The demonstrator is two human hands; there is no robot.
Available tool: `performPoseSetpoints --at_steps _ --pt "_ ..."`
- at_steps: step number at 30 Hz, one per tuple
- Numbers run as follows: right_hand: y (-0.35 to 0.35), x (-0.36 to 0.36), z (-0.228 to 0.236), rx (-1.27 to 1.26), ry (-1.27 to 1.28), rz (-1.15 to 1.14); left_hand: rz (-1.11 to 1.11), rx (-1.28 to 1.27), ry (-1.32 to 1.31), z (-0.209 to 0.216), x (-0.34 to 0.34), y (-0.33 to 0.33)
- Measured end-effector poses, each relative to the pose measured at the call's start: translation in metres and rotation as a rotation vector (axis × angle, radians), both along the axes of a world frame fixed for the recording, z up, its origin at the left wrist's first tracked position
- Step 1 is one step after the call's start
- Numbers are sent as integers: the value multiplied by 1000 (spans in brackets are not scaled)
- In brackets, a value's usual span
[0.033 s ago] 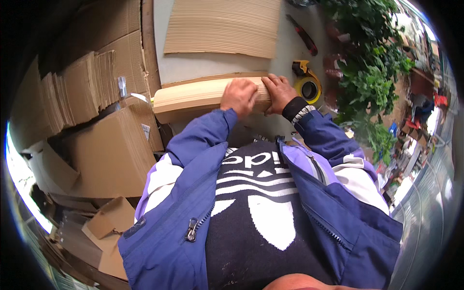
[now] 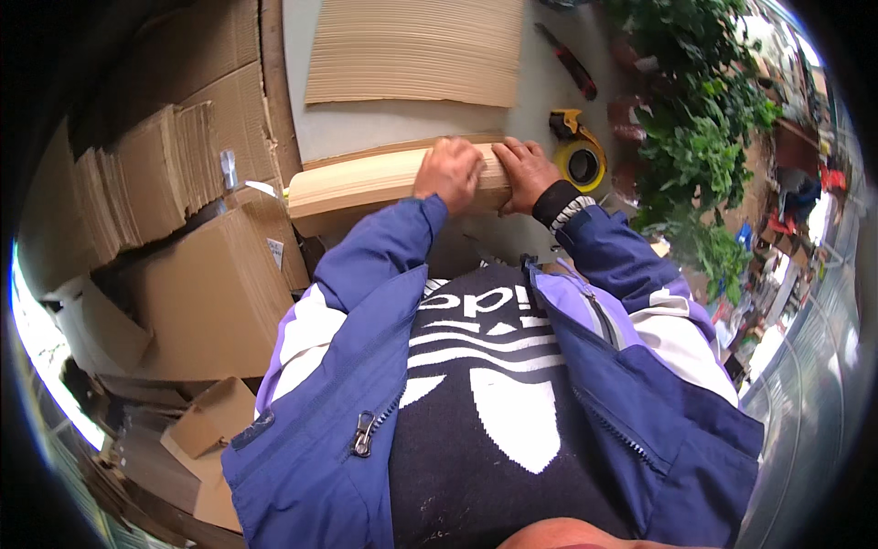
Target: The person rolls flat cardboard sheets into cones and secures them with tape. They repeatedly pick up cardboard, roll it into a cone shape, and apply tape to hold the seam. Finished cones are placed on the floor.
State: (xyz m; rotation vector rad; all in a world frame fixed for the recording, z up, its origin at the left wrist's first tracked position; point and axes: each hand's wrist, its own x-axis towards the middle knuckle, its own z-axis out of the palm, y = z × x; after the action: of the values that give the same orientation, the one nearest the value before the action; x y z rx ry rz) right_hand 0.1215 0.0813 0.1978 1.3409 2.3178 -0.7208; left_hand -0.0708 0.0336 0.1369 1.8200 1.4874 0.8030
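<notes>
A light tan corrugated cardboard sheet [image 2: 361, 181], curved or folded over with its fine ridges running lengthwise, lies across the table just in front of me. At its right end my right hand [image 2: 528, 174] is closed around it, fingers over the top and thumb on the near side. My left hand [image 2: 449, 170] is at the cardboard, right of its middle, with the fingers curled in and slightly blurred. Whether anything is inside those fingers is hidden. Beyond it, a flat ridged cardboard sheet [image 2: 413, 55] rests on the pale tabletop [image 2: 366, 126].
Right of my hands lie a yellow tape dispenser [image 2: 580, 157] and a red and black utility knife [image 2: 569, 62]. Leafy green plants [image 2: 700, 137] line the table's right side. Stacked cardboard [image 2: 151, 178] and a large brown box [image 2: 206, 293] stand at the left.
My left hand has shifted slightly up and its wrist has turned a little. My right hand keeps its grip on the cardboard. The whole view has moved slightly.
</notes>
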Motion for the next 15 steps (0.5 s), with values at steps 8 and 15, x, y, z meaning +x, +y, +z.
performPoseSetpoints --at_steps 8,15 --pt "-27 7 2 121 27 -36 -198 -505 289 -53 25 85" --pt "-92 19 -17 423 80 -111 -287 -299 144 -24 25 45"
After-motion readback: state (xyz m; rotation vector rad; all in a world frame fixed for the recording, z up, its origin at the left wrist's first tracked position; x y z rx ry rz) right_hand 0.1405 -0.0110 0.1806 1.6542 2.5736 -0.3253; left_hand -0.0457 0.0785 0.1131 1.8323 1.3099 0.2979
